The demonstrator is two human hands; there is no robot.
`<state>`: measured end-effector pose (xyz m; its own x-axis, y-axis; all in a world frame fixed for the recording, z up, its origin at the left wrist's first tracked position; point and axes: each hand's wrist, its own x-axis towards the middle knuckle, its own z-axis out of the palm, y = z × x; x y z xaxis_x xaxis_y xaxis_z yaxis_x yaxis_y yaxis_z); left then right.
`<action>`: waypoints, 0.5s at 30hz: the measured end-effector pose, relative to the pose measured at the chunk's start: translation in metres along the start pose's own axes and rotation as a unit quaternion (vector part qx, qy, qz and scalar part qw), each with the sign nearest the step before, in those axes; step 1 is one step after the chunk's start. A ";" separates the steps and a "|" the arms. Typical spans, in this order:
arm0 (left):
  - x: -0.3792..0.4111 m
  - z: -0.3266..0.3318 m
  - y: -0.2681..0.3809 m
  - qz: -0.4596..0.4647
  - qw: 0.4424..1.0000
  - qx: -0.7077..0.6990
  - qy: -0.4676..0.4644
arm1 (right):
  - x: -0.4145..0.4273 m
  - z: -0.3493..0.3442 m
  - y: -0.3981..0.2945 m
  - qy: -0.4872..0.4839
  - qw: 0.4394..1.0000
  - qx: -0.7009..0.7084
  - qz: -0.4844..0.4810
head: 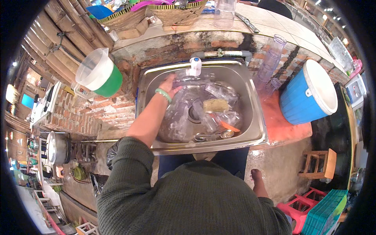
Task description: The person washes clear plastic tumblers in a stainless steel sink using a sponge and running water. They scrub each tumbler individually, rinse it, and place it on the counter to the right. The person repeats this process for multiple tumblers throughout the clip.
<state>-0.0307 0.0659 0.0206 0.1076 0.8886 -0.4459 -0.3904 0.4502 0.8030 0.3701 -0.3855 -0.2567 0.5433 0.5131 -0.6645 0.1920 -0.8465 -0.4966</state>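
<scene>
My left hand [171, 85], with a pale green bangle at its wrist, holds a clear plastic cup [191, 80] lying sideways below the white tap [195, 67]. Both are at the back of a stainless steel sink [258, 117]. Several clear cups lie in the basin, among them one at the left [179, 119] and one near the drain [204, 116]. On them rests a yellowish sponge [216, 105]; an orange utensil [230, 127] and metal spoons [227, 134] lie near the front. My right hand [256, 174] hangs beside my body at the right, away from the sink; its fingers look curled.
A stack of clear cups [271, 58] and a blue bucket [296, 94] stand on the red ledge [293, 132] at the right. A measuring jug [101, 75] with green lower part is at the left. Baskets [176, 14] stand on the tiled counter [273, 23]; red stools [293, 205] are lower right.
</scene>
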 end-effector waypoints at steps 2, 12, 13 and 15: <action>0.016 0.017 -0.012 -0.020 0.999 -0.007 -0.044 | -0.003 -0.004 0.006 -0.011 1.000 -0.012 0.012; -0.034 -0.003 0.015 0.104 0.994 -0.001 0.024 | 0.001 0.003 0.043 0.039 0.996 -0.066 -0.050; -0.050 -0.014 0.022 0.141 0.990 0.011 0.021 | 0.012 0.004 0.057 0.040 0.994 -0.078 -0.070; -0.087 -0.030 0.035 0.200 0.979 0.022 0.033 | 0.023 0.012 0.054 0.024 0.994 -0.082 -0.072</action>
<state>-0.0809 0.0022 0.0758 -0.1059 0.9877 -0.1148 -0.3492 0.0712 0.9344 0.3832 -0.4182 -0.3053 0.5374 0.6267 -0.5643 0.3988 -0.7784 -0.4848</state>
